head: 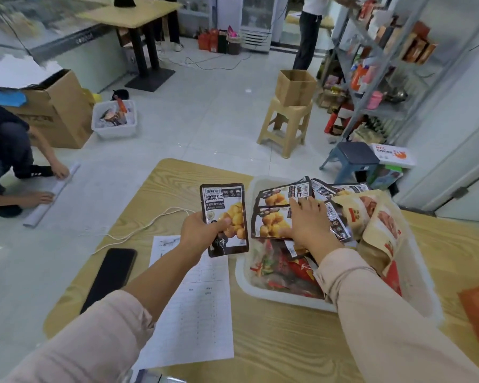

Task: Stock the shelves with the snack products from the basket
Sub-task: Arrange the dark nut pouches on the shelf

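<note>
The person is stretching both sleeved arms forward, the left hand (202, 233) gripping a packet (227, 217) upright between thumb and curled fingers, while the right hand (309, 225) is lying palm down, fingers straight, on other packets (271, 221).

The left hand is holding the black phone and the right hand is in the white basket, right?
Not quite. The head view shows the left hand holding a snack packet; the black phone lies on the table. The right hand is in the white basket, as you said.
</note>
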